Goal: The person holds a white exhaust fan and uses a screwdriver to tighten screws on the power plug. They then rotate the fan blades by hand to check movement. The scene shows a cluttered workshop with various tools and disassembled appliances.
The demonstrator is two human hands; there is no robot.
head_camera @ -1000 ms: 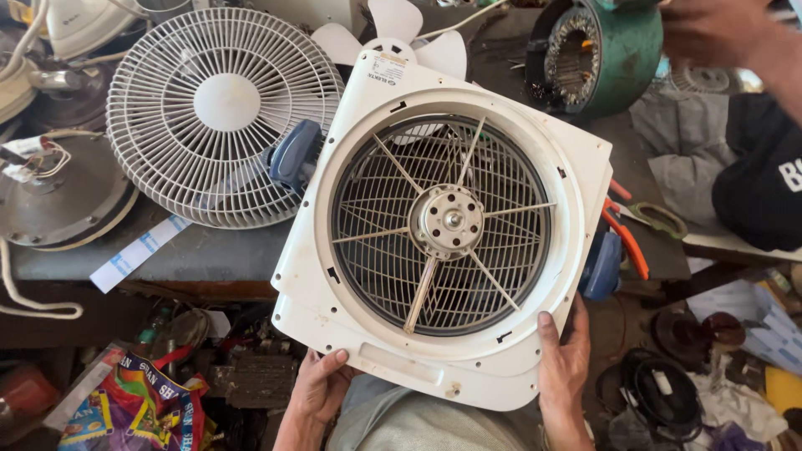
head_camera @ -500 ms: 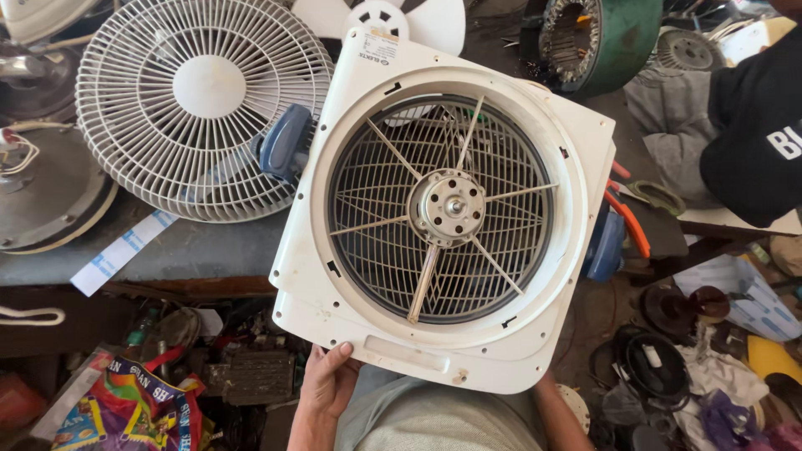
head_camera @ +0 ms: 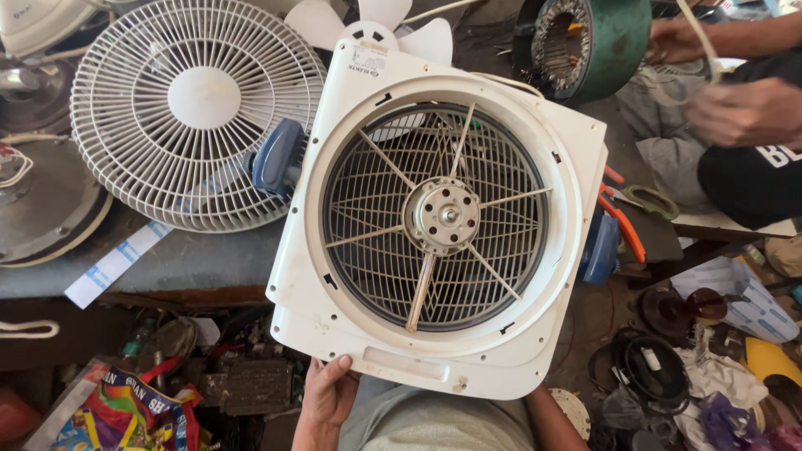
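Grasping the near edge of the square white plastic box fan housing (head_camera: 334, 276), the left hand (head_camera: 327, 392); right hand hidden, its grip cannot be told.

Smooth white plastic fan housing (head_camera: 334, 276), shiny metal motor hub (head_camera: 443, 215), wire grille (head_camera: 376, 200)

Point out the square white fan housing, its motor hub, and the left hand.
Square white fan housing (head_camera: 334, 276): head view, left frame edge.
Motor hub (head_camera: 443, 215): head view, metal centre.
Left hand (head_camera: 327, 394): head view, back of hand.
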